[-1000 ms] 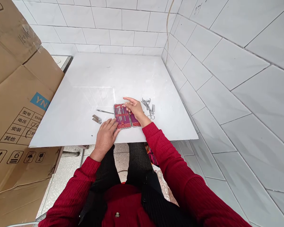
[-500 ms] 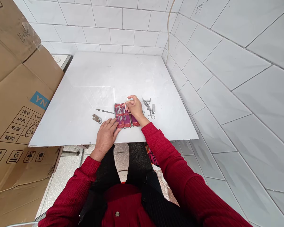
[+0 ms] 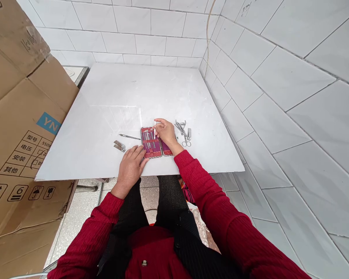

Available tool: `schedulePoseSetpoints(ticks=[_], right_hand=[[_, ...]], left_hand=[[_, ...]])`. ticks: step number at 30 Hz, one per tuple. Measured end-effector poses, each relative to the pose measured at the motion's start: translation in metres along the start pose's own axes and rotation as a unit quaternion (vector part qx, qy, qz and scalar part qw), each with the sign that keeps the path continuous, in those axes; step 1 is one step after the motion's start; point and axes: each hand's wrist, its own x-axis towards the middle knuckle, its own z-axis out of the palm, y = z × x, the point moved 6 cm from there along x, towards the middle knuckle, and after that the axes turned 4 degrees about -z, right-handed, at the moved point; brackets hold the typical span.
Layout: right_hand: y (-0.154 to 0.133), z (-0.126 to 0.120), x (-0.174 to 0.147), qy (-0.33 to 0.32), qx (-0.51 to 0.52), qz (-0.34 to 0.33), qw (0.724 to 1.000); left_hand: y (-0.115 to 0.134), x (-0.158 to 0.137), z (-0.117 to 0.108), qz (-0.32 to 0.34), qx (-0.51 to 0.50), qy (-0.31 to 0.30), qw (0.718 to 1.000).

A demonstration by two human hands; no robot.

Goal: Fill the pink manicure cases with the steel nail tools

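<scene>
Right hand (image 3: 165, 131): pinching a white stick (image 3: 154, 135) over the open red case (image 3: 157, 150).
Left hand (image 3: 130, 163): at case's near-left corner; cannot tell grip.
Carton (image 3: 14, 112), left: "YN", "型号".

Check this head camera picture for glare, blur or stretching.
Head view: bright, soft light; pale, straight-edged reflections on the white tabletop; wall tiles on the right look stretched toward the edge; open case shows no obvious motion blur, though its tools are too small to identify.
</scene>
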Motion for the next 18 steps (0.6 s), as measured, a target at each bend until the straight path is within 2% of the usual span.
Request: schedulePoseSetpoints(ticks=[5, 18], right_hand=[[0.003, -0.001, 0.002, -0.011, -0.009, -0.011, 1.0], [0.012, -0.002, 0.006, 0.007, -0.026, -0.023, 0.999]], left_hand=[[0.001, 0.0, -0.001, -0.001, 0.003, 0.0, 1.0], [0.001, 0.0, -0.001, 0.003, 0.011, -0.001, 1.0]])
